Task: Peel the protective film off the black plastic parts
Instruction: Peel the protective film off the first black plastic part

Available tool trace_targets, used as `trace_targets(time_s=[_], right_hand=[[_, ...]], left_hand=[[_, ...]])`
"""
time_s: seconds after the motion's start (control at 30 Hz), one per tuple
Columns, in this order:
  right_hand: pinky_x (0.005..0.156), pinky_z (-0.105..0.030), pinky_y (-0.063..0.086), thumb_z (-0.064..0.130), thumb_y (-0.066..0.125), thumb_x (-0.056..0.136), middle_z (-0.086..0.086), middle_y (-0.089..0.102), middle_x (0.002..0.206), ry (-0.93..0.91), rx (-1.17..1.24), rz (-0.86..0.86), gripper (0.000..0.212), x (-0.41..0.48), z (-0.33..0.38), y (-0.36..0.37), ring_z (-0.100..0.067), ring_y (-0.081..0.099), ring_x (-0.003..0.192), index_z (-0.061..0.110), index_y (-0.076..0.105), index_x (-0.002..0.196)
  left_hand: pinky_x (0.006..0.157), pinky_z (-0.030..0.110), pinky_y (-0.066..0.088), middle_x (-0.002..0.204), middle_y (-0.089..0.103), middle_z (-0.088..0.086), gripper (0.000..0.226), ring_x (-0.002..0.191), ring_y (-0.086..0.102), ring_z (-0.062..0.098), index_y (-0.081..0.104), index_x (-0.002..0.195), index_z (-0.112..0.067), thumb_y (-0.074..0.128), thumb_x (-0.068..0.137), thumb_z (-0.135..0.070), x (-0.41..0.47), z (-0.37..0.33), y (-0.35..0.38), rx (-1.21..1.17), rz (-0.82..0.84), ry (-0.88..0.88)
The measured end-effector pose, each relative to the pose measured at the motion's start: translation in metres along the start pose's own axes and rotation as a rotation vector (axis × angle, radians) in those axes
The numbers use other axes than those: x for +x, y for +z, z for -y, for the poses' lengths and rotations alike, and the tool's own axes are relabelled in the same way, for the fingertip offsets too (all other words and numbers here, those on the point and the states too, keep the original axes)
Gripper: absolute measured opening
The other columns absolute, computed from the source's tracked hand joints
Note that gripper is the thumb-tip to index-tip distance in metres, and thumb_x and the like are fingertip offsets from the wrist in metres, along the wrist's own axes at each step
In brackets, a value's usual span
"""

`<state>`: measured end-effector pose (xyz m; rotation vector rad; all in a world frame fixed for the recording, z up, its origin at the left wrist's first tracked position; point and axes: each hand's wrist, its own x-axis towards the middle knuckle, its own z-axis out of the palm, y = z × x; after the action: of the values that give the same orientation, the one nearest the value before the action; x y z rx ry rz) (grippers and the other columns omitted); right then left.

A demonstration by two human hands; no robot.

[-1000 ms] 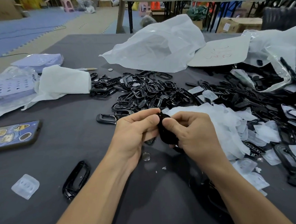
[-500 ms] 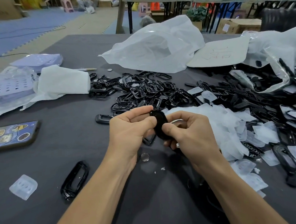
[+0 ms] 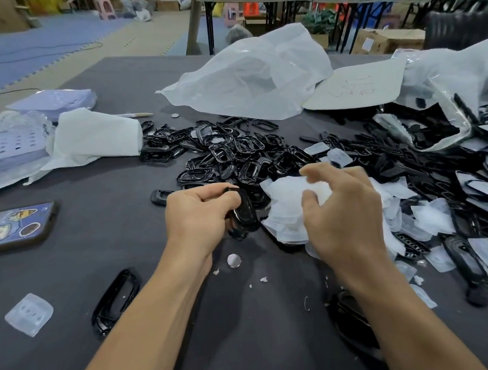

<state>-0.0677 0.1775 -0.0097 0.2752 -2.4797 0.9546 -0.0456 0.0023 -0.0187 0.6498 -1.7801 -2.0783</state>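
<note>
My left hand point(image 3: 198, 214) grips a glossy black plastic part point(image 3: 243, 213) just above the dark table, near the middle of the view. My right hand point(image 3: 343, 215) is apart from it, to the right, hovering over a heap of peeled white film pieces point(image 3: 287, 199) with its fingers spread and loosely bent; I see nothing pinched in them. Behind the hands lies a pile of black frame parts point(image 3: 235, 153). At the right lies a heap of black parts with film on them point(image 3: 468, 183).
A phone point(image 3: 12, 227) lies at the left edge. A single black frame point(image 3: 115, 300) and a clear film piece point(image 3: 29, 314) sit front left, and a coin point(image 3: 233, 260) lies below my left hand. White tissue point(image 3: 95, 137), a plastic bag point(image 3: 252, 74) and a paper sheet point(image 3: 357, 87) lie farther back.
My right hand has let go of the black part and moved right over the film heap, fingers now spread. My left hand keeps hold of the part.
</note>
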Motion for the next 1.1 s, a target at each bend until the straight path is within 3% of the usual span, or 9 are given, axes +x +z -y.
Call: trace_targets(time_s=[0.13,0.37,0.5,0.53,0.6,0.7,0.8,0.93,1.1], right_hand=[[0.112,-0.036,0.021,0.048,0.063,0.093,0.007,0.052,0.149,-0.014,-0.355,0.324,0.055,0.002,-0.004,0.002,-0.019,0.037,0.138,0.029,0.054,0.145],[0.111,-0.029,0.016,0.032,0.063,0.099,0.002,0.063,0.142,0.032,-0.174,0.103,0.025,0.0,-0.007,0.005,-0.02,0.043,0.137,0.027,0.077,0.119],[0.115,-0.038,0.031,0.027,0.069,0.097,0.007,0.07,0.129,0.061,0.021,0.004,0.015,0.0,-0.007,0.007,-0.02,0.049,0.13,0.027,0.081,0.106],[0.112,-0.039,0.039,0.024,0.073,0.094,0.017,0.072,0.117,0.075,0.127,-0.038,0.012,0.0,-0.007,0.006,-0.015,0.055,0.123,0.028,0.081,0.102],[0.091,-0.024,0.05,0.021,0.08,0.088,0.034,0.065,0.082,0.118,0.283,-0.085,0.011,0.0,-0.005,0.005,-0.001,0.062,0.095,0.032,0.081,0.09],[0.058,-0.018,0.04,0.028,0.086,0.081,0.014,0.056,0.055,0.18,0.351,-0.077,0.012,0.002,-0.007,0.007,-0.005,0.052,0.056,0.036,0.078,0.076],[0.052,-0.021,0.039,0.029,0.085,0.081,0.004,0.059,0.055,0.174,0.44,-0.079,0.012,0.002,-0.007,0.006,-0.009,0.045,0.047,0.035,0.077,0.074],[0.059,-0.03,0.05,0.021,0.078,0.089,0.009,0.073,0.072,0.114,0.552,0.036,0.011,0.001,0.0,0.006,-0.016,0.063,0.059,0.025,0.076,0.08],[0.043,-0.028,0.042,0.013,0.07,0.096,-0.002,0.073,0.065,0.23,0.717,0.161,0.02,0.001,0.002,0.007,-0.013,0.051,0.04,0.018,0.07,0.076]], left_hand=[[0.053,0.027,0.059,0.069,0.077,0.004,0.023,0.058,0.07,0.011,0.081,0.077,-0.014,0.074,0.085,0.006,0.0,0.002,0.0,0.0,0.011,-0.007],[0.051,0.026,0.057,0.075,0.075,0.004,0.021,0.067,0.07,0.017,0.072,0.088,-0.016,0.065,0.095,0.001,0.002,0.005,0.003,-0.014,0.069,-0.004],[0.051,0.026,0.058,0.069,0.075,0.001,0.02,0.063,0.072,0.011,0.072,0.09,-0.015,0.064,0.096,0.002,0.004,0.007,0.003,-0.008,0.099,0.022],[0.05,0.025,0.057,0.067,0.074,0.0,0.021,0.061,0.072,0.009,0.073,0.089,-0.016,0.064,0.096,0.002,0.004,0.008,0.004,0.0,0.104,0.029],[0.049,0.024,0.057,0.064,0.073,-0.001,0.021,0.058,0.07,0.008,0.073,0.088,-0.016,0.065,0.096,0.002,0.004,0.008,0.005,0.009,0.116,0.034],[0.05,0.024,0.055,0.067,0.074,0.001,0.023,0.058,0.069,0.01,0.076,0.088,-0.018,0.065,0.095,0.002,0.002,0.006,0.006,0.027,0.154,0.034],[0.062,0.033,0.053,0.08,0.073,0.013,0.028,0.071,0.065,0.024,0.082,0.1,-0.025,0.069,0.086,-0.004,-0.001,0.004,0.003,0.076,0.319,0.043],[0.062,0.036,0.057,0.085,0.072,0.03,0.035,0.077,0.064,0.032,0.081,0.109,-0.025,0.067,0.084,-0.004,-0.009,0.004,0.005,0.08,0.497,0.02],[0.075,0.056,0.037,0.094,0.08,0.013,0.04,0.083,0.074,0.046,0.076,0.115,-0.036,0.067,0.079,-0.022,-0.007,0.004,0.005,0.156,0.486,0.021]])
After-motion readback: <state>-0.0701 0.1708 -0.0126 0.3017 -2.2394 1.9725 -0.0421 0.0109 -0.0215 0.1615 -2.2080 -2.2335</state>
